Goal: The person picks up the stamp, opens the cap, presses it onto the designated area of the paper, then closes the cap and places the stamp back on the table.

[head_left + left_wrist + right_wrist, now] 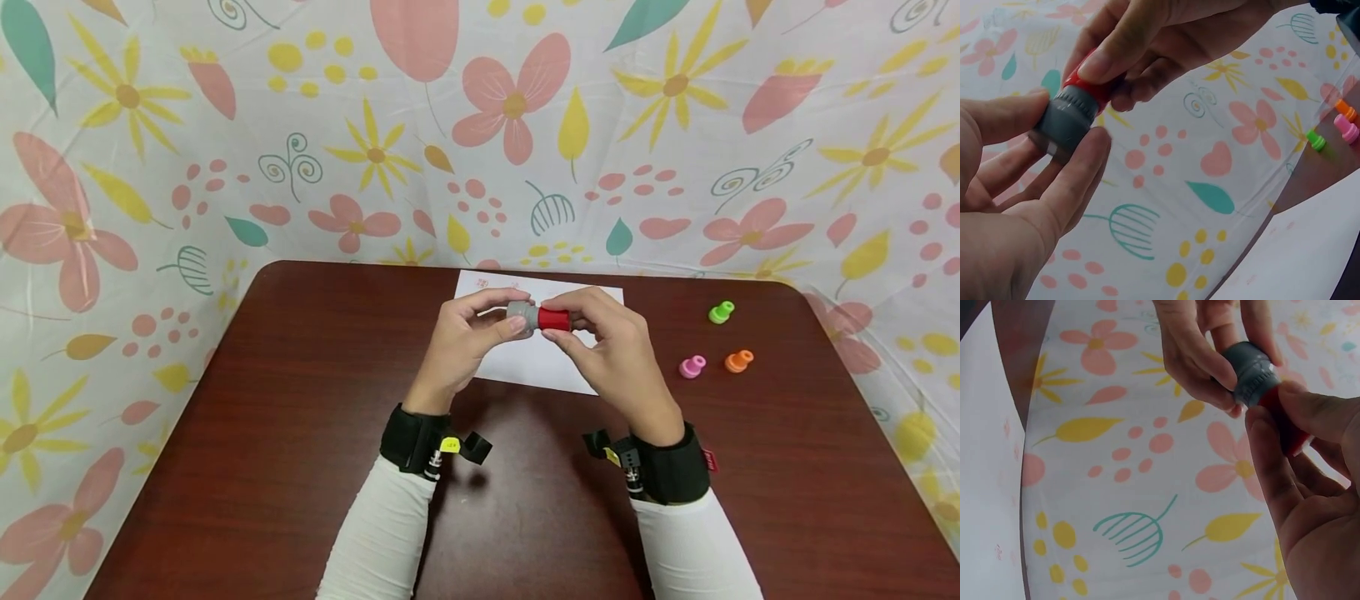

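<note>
Holds grey-and-red cylinder (542, 318) above paper (536, 372) near far edge of counter (322, 358), pinching grey end with left hand (463, 340), red end with right hand (619, 350), and risks dropping it through a slipping pinch.

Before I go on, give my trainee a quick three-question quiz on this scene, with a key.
1. Which hand holds the red part?
2. True or false: the orange piece lies on the white paper.
3. How many such small pieces lie on the table?

Key:
1. The right hand; the left hand holds the grey part.
2. False; it lies right of the paper.
3. Three: green piece, pink piece, orange piece.
</note>
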Motion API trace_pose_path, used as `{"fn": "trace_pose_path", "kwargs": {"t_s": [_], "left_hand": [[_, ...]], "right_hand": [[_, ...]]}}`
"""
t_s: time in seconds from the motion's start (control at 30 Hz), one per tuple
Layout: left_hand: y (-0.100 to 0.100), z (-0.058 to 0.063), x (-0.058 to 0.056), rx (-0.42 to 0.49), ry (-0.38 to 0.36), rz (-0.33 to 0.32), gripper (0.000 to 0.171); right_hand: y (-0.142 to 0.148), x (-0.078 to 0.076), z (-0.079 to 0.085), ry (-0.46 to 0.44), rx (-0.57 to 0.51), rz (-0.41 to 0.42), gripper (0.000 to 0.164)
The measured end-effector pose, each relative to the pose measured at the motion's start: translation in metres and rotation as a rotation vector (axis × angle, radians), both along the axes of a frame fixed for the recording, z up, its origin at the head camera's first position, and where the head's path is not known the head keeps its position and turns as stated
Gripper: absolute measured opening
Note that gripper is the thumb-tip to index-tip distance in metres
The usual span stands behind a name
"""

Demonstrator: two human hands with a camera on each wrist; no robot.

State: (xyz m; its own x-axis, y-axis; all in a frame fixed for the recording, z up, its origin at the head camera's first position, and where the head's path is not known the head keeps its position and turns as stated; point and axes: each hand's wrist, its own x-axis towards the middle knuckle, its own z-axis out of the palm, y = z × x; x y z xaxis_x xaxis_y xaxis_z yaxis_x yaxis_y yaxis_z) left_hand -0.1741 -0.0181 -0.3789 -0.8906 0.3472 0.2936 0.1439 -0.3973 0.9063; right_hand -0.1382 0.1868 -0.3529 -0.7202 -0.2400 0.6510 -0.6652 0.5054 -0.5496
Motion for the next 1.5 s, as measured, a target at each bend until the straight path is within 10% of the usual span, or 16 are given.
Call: {"fn": "trace_pose_path", "kwargs": {"t_s": [0.53,0.8,1.5], "left_hand": [[-0.013,0.004,-0.004,0.021,0.043,-0.027,0.033],[-0.045,0.007,-0.011,0.132,0.096,0.09,0.031],[-0.073,0.017,-0.008,0.07,0.148,0.258,0.035]], "right_hand": [[-0.008,0.004,0.004,0.059,0.008,-0.04,0.038],[0.0,0.005,0.009,0.048,-0.009,-0.159,0.041],[-0.047,-0.072,-0.047,-0.093,0.253,-0.056,0.026]]}}
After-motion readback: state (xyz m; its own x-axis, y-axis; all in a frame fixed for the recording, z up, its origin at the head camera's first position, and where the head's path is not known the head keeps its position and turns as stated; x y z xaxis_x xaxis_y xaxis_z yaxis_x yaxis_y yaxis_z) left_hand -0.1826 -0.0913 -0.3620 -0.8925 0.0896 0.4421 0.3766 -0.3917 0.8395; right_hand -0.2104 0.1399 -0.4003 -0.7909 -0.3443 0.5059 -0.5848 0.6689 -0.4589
